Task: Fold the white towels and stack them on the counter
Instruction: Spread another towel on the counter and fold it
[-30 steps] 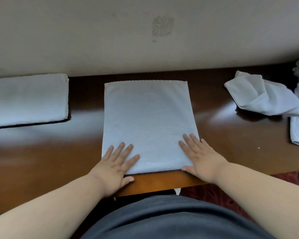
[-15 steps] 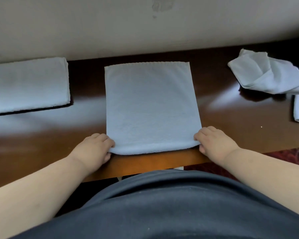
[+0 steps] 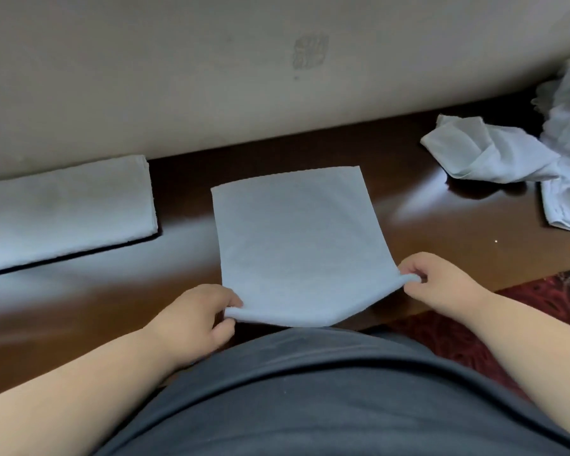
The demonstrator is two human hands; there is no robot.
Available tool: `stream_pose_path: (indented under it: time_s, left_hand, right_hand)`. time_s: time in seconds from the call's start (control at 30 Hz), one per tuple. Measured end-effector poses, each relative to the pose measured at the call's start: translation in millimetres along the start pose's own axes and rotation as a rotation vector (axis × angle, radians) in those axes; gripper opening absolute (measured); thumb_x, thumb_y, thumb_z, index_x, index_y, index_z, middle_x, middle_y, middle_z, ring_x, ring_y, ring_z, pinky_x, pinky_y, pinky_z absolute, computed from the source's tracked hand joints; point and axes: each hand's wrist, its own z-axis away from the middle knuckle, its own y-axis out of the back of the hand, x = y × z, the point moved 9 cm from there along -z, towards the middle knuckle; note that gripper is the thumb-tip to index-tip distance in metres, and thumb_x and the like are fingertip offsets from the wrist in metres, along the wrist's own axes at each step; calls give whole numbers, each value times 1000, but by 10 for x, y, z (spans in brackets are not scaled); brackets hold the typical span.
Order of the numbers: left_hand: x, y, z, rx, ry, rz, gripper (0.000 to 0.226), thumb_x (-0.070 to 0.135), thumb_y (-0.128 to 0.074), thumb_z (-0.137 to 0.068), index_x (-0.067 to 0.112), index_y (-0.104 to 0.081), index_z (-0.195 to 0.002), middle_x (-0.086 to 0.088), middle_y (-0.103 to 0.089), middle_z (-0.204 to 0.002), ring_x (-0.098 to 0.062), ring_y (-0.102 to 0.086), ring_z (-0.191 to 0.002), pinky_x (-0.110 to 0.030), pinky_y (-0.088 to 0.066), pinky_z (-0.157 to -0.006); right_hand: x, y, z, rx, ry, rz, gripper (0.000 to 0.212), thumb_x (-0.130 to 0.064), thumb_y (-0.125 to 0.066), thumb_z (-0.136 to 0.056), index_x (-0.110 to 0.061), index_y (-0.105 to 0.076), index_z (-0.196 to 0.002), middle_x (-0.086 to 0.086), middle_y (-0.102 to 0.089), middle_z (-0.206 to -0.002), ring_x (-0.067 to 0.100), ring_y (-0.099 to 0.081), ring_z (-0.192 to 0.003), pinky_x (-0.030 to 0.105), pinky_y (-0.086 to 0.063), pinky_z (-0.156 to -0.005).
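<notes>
Change: a second ago both palms lay flat on the towel's near end; half a second ago the fingers curled at its corners; now those corners are raised off the wood. I read this as smoothing done and the next fold starting, near edge to be carried toward the far edge.
Left hand: the left hand (image 3: 195, 315) pinches the near left corner of the flat, pale white rectangular terry towel (image 3: 298, 238), thumb under, fingers curled over the cloth.
Right hand: the right hand (image 3: 436, 279) pinches the near right corner the same way, fingers bunched tight on a small tuck of cloth.
Towel between hands: its near edge sags slightly between the two pinches; the far part lies flat on the glossy dark brown wooden counter (image 3: 441, 225).
Beyond left hand: a folded white towel stack (image 3: 63, 209) lies well apart, against the wall.
Beyond right hand: a crumpled heap of unfolded white towels (image 3: 507, 156) waits, so several remain to fold.
</notes>
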Motion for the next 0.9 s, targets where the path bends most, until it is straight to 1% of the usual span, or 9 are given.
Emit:
stream_pose_path:
  time_s: [0.07,0.13,0.27,0.47,0.57,0.7,0.77,0.83,0.9]
  left_hand:
    - [-156,255,-85,165,196,218,11,32,-52,-85,41,-56,-88,20,-63,-79,1,-57,-77,-23,-43,-63]
    - [-300,501,-235,345,369,393,14,28,-51,-92,42,-55,-88,14,-63,-74,-3,-56,-69,-28,-39,-58]
    - [-495,874,-701,572,600,623,14,39,-43,-99,34,-53,-108,12,-61,-92,-6,-56,-81,-24,-38,-60]
    - [-830,988,-1314,637,760,700,30,48,-38,-100,35,-48,-126,14,-55,-91,-3,-51,-76,-21,-35,-57]
    - [-996,850,-1483,569,835,734,43,42,-46,-100,24,-42,-139,2,-59,-109,-11,-54,-79,-27,-43,-68]
    - [-1000,797,-1462,633,806,691,61,28,-62,-94,26,-31,-147,-1,-53,-127,-9,-57,-87,-22,-46,-70]
    - [-872,879,-1339,664,763,361,65,32,-64,-91,30,-30,-146,-3,-44,-138,-20,-52,-113,-31,-45,-92]
    - [-431,862,-1358,621,477,-110,58,32,-57,-93,26,-32,-145,-9,-38,-148,-28,-38,-133,-46,-34,-109]
    - [56,563,-1439,491,111,-328,53,30,-47,-95,21,-36,-145,-15,-37,-150,-35,-34,-138,-51,-24,-113]
  right_hand:
    - [-28,217,-131,110,-87,-143,10,-23,-59,-82,-32,-63,-82,-18,-64,-74,-3,-56,-64,25,-38,-56]
    - [-123,407,-378,199,-135,-258,7,-36,-56,-83,-40,-60,-85,-15,-62,-67,2,-53,-57,28,-36,-53]
    - [-431,638,-1148,285,-131,-491,16,-46,-56,-76,-46,-61,-92,-11,-67,-97,10,-63,-89,35,-51,-73]
    - [-595,642,-2158,271,-148,-463,32,-47,-58,-90,-41,-53,-121,-16,-58,-104,10,-58,-96,31,-48,-78]
    - [-491,495,-2322,208,-236,-354,48,-42,-60,-93,-29,-48,-138,-9,-56,-111,16,-55,-100,33,-45,-83]
    - [-471,451,-2150,246,-229,-278,58,-32,-64,-92,-25,-40,-145,0,-52,-130,22,-55,-112,34,-45,-90]
    - [-536,525,-1899,382,-165,-146,61,-27,-64,-92,-26,-38,-147,5,-38,-148,26,-42,-131,38,-37,-106]
    - [-767,434,-1630,415,28,60,61,-24,-60,-93,-27,-35,-149,4,-25,-158,23,-22,-143,37,-22,-115]
    - [-990,107,-1447,283,223,250,60,-26,-56,-96,-27,-33,-152,5,-18,-163,21,-9,-147,36,-8,-119]
